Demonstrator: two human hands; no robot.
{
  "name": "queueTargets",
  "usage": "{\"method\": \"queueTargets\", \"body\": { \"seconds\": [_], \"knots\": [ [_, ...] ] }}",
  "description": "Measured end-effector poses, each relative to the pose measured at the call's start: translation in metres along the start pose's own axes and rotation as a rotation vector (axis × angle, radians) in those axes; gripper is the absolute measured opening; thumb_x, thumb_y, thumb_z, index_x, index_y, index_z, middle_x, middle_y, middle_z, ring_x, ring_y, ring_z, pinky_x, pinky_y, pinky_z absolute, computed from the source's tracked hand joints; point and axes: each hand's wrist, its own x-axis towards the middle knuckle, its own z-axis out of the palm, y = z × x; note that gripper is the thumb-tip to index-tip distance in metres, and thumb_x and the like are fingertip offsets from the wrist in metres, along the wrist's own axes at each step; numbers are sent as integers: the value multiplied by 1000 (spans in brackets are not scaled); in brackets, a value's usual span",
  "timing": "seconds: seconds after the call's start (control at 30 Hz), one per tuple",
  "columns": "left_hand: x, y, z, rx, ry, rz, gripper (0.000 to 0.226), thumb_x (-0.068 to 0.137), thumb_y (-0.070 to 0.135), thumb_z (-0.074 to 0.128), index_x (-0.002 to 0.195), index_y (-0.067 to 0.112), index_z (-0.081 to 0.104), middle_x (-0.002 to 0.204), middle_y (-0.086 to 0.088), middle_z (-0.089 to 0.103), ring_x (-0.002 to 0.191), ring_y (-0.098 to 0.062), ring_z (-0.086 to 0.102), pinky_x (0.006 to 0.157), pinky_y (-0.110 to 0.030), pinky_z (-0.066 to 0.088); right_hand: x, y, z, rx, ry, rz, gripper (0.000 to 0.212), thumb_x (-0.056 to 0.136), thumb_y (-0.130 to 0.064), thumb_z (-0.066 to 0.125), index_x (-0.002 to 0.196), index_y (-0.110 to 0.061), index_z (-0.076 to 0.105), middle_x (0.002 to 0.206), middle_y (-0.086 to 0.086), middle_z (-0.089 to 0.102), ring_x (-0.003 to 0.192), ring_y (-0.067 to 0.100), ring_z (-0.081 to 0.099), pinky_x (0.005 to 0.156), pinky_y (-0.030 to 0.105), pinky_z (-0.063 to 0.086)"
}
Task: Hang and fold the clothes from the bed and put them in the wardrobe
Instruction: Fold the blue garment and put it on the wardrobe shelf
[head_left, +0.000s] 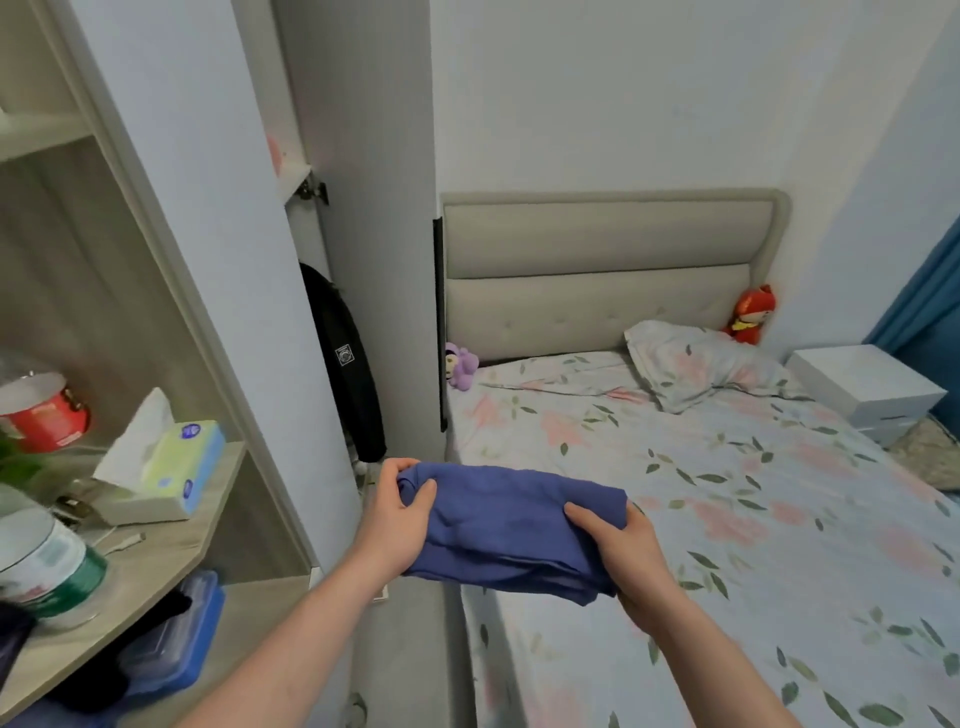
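The folded blue cloth (511, 525) is held up in the air by 2 hands, over the left edge of the bed (727, 519) with the flower sheet. The left hand (400, 512) pinches its left end with thumb and curled fingers. The right hand (626, 551) grips its right end, thumb on top. The open wardrobe (322, 260) stands just to the left. A tissue box (166, 473) sits on a shelf (171, 551).
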Motion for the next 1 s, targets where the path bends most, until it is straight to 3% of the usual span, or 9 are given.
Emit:
{"method": "queueTargets", "body": {
  "seconds": [0.3,0.7,1.0],
  "knots": [
    [115,16,-36,3,78,25,14,101,30,60,110,31,50,111,11,60,101,-13,61,90,-39,52,94,-52,64,-40,-30,-38,29,88,-31,81,115,-27,71,103,-7,80,92,16,77,83,43,62],
    [263,58,-35,51,95,74,15,99,31,62,109,32,51,103,16,61,90,-2,59,68,-22,42,216,-113,101,-22,28,-72,31,86,-29,84,114,-25,71,105,-2,79,96,23,76,89,50,62],
    [363,102,-49,67,196,111,16,100,31,61,109,36,49,108,18,58,95,1,56,72,-19,41,327,-171,136,21,-81,-107,34,84,-32,85,114,-27,69,103,-3,79,94,23,77,78,45,63]
  ]
}}
